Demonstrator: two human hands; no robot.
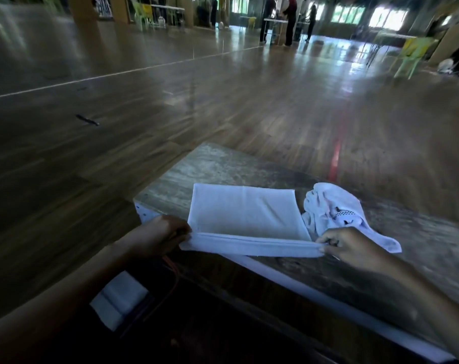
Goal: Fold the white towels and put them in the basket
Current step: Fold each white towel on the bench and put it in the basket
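Here, the left hand (163, 232) and the right hand (354, 246) each pinch a near corner of the flat white rectangular cloth towel (246, 214), raising its near edge slightly off the worn wooden table (210, 164). At the towel's 3 o'clock, just beside it, lies a crumpled white cloth heap (336, 206). If one pinch slips or the hands travel unevenly, the fold would likely land skewed. The right corner might also snag that heap. No basket is plainly visible.

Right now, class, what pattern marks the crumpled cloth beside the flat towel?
White crumpled cloth with a small black checkered patch; head view.
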